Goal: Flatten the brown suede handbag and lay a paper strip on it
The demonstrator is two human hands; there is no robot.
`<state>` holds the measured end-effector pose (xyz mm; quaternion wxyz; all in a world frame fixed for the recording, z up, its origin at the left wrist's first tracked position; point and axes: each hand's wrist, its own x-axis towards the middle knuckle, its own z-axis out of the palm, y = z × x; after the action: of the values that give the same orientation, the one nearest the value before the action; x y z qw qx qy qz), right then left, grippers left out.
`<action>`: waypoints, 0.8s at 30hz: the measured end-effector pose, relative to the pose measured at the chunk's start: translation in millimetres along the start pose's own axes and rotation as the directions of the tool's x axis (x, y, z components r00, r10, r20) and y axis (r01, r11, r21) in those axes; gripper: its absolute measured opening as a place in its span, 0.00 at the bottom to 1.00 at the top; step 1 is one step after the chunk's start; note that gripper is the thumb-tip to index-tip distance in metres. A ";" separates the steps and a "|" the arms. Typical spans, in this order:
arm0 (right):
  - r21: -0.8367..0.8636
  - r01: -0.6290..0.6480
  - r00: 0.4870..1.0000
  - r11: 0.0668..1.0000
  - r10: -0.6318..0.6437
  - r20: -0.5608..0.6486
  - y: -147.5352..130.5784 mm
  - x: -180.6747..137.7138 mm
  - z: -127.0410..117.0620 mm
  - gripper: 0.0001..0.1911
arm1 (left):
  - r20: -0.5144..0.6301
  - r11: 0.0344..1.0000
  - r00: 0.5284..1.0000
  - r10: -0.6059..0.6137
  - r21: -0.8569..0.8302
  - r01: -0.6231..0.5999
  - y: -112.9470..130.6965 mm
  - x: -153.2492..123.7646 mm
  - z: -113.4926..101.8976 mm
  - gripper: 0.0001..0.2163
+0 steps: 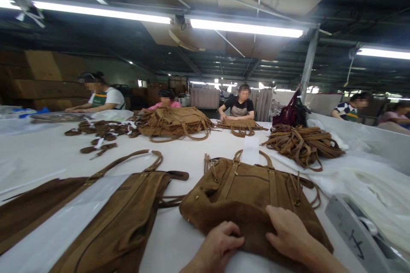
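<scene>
A brown suede handbag (pixel 243 190) lies on the white table in front of me, its handles pointing away. A white paper strip (pixel 251 150) stands up by its handles. My left hand (pixel 221 241) is at the bag's near bottom edge, fingers curled round the material. My right hand (pixel 288 230) rests on the bag's front, thumb apart from the fingers; some fingertips are hidden. Left of it lies a second brown handbag (pixel 128 213), with a white sheet (pixel 70 217) across it.
A grey tape dispenser (pixel 355 230) stands at the right near clear plastic wrapping (pixel 374 179). Brown straps (pixel 304 143) lie heaped at the back right, and stacked brown bags (pixel 179 119) at the back. Co-workers sit beyond, one person (pixel 238 108) handling a bag opposite.
</scene>
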<state>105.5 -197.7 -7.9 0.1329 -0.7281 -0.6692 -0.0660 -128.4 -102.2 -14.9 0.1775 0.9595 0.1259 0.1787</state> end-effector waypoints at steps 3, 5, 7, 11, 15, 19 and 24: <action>-0.021 -0.078 0.997 0.997 0.079 0.025 -22.2 16.1 0.5 0.17 | -0.027 0.999 0.999 -0.045 -0.006 0.045 -3.5 1.7 3.7 0.08; -0.043 -0.096 0.994 0.994 0.094 -0.051 -31.0 16.6 12.5 0.12 | -0.035 0.998 0.998 -0.057 -0.001 0.057 -5.7 1.6 6.9 0.06; -0.003 0.020 0.974 1.000 -0.021 -0.227 -33.8 7.5 31.6 0.10 | -0.036 0.998 0.997 -0.068 0.003 0.068 -7.7 1.2 9.9 0.06; -0.004 0.360 0.683 0.933 -0.267 -0.680 -32.2 -19.0 65.3 0.20 | -0.016 0.998 0.998 -0.057 -0.020 0.056 -10.6 1.6 14.2 0.05; 0.004 0.316 0.719 0.949 -0.236 -0.654 -37.0 -27.4 68.4 0.23 | -0.033 0.999 0.999 -0.039 -0.022 0.038 -10.4 3.1 15.7 0.07; 0.009 0.238 0.793 0.971 -0.189 -0.580 -45.1 -26.7 64.0 0.22 | -0.053 0.999 0.998 -0.038 0.037 0.040 -9.5 4.5 16.9 0.09; -0.089 0.286 0.800 0.954 -0.289 -0.526 -50.7 -26.8 67.7 0.19 | -0.071 0.992 0.997 -0.039 0.121 0.047 -11.0 2.7 25.5 0.09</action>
<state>47.1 -200.8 -74.6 0.3003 -0.5713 -0.7080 -0.2866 -118.1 -99.0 -40.6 0.1176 0.9590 0.1632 0.1994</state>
